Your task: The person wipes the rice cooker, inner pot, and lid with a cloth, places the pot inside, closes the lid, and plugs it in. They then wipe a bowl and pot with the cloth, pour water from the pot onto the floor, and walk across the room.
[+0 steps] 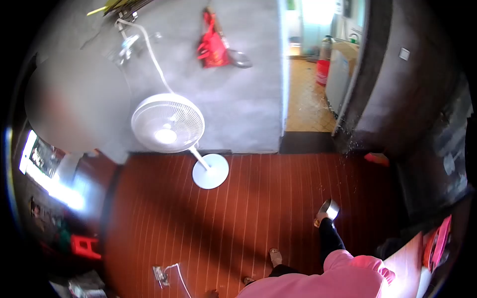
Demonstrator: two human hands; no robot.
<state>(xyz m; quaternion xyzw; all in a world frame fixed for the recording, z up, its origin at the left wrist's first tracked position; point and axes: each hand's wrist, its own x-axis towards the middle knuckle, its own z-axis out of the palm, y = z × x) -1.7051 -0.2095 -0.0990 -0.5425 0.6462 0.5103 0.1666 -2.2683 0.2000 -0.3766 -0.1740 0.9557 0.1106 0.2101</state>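
My right hand (321,217) reaches forward over the floor, with a dark sleeve below a pink top. Its fingers are closed on a shiny metal bowl (330,209), which is tilted away from me. Water droplets (351,141) hang in the air beyond the bowl, scattered towards the doorway. At the bottom edge, only a small dark part of my left hand (212,294) seems to show; its fingers are cut off from view. My feet in sandals (275,257) stand on the red-brown striped floor (238,208).
A white standing fan (169,124) stands near the grey wall. A doorway leads to a tiled room with a red bucket (322,72). A power socket (161,276) with a white cord lies on the floor. A red stool (86,247) is at left, a pink basin (439,243) at right.
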